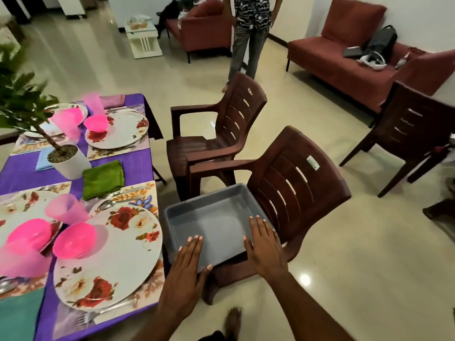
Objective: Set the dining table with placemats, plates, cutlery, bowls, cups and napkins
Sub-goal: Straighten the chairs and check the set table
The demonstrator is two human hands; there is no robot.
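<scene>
On the chair (293, 193) seat beside the worktop's (138, 166) right edge sits a grey tray (211, 217); I see my left hand (189, 264) and right hand (266, 249), fingers straight, flat on its near rim. Plates (110, 257), pink bowls (75, 239), cups (66, 209) and napkins (102, 178) lie across the worktop.

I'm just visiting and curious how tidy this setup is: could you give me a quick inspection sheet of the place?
Surface: purple tablecloth with floral placemats.
Job's things: floral plates, pink bowls, pink cups, green napkin and cutlery laid out.
Clutter: potted plant on the table; empty grey tray on a brown chair.
Grippers: left hand and right hand, fingers straight, on the tray's near edge.
Cables: nothing seen.
Surroundings: red sofas, a standing person, tiled floor.
</scene>
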